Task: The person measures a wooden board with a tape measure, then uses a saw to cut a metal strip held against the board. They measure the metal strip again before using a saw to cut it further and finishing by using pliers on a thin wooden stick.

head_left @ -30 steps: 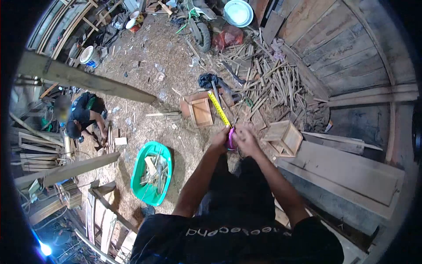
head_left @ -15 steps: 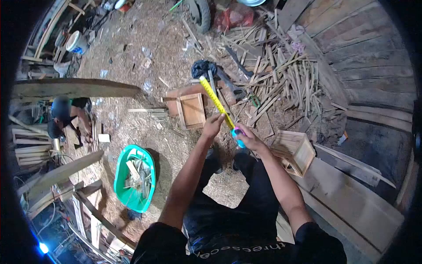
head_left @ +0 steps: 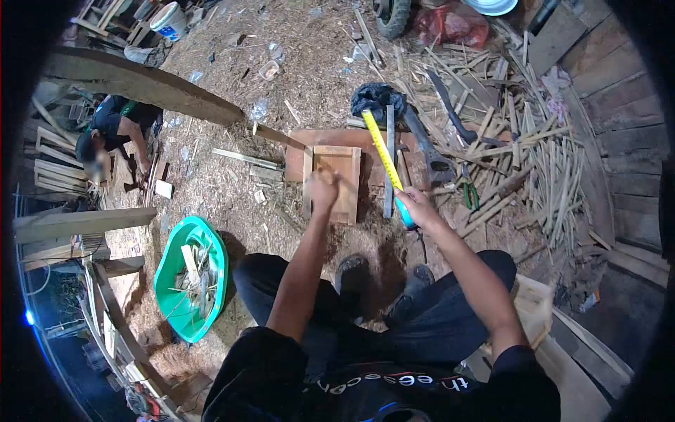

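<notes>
My right hand (head_left: pixel 420 208) is wrapped round a teal tape measure (head_left: pixel 406 216), its yellow blade (head_left: pixel 382 150) drawn out and pointing away from me, up and to the left. My left hand (head_left: pixel 323 193) is over a shallow wooden box (head_left: pixel 344 211) on the ground, near its left side. Motion smears the left fingers, and I cannot tell how they are closed. The box lies on a reddish-brown board (head_left: pixel 380 141). A metal straight bar (head_left: pixel 389 186) lies right of the box, beneath the blade in this view.
Left of my legs stands a green tub (head_left: pixel 218 281) with wood scraps. Sticks (head_left: pixel 555 169) are heaped at the right, with green-handled pliers (head_left: pixel 470 195) nearby. A person (head_left: pixel 119 137) crouches at the far left behind wooden posts (head_left: pixel 162 84). Another wooden box (head_left: pixel 534 309) sits by my right knee.
My left hand has let go of the yellow blade and moved to the wooden box. My right hand still holds the tape measure. My view has shifted and my knees are more bent.
</notes>
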A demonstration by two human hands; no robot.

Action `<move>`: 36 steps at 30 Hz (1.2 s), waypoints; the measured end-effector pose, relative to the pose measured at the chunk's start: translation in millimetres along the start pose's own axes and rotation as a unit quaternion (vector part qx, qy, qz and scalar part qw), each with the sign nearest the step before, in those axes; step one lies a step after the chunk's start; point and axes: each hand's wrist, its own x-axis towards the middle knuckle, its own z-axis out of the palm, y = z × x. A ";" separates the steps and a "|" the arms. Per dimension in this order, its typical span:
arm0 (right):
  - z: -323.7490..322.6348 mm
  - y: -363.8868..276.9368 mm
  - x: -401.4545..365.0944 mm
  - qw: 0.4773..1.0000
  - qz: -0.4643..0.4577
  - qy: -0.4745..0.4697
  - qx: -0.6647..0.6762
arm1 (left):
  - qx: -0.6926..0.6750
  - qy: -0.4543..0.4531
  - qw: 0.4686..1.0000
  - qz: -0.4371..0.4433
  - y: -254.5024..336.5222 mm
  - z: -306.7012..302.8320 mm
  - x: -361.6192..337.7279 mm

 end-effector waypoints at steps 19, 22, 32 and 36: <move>-59.0 -34.2 72.8 0.991 -0.110 0.059 0.036 | 0.097 -0.018 0.990 0.105 -36.5 -14.6 88.6; -86.0 -37.7 73.2 0.987 -0.120 0.061 0.087 | 0.217 -0.018 0.965 0.149 19.8 -62.9 118.4; -97.1 -39.5 11.6 0.998 0.002 -0.040 0.056 | 0.340 0.046 0.876 0.339 27.6 -32.1 141.1; -56.5 -42.9 2.1 0.985 0.113 -0.102 0.081 | 0.205 -0.033 0.940 0.270 29.3 -41.1 141.7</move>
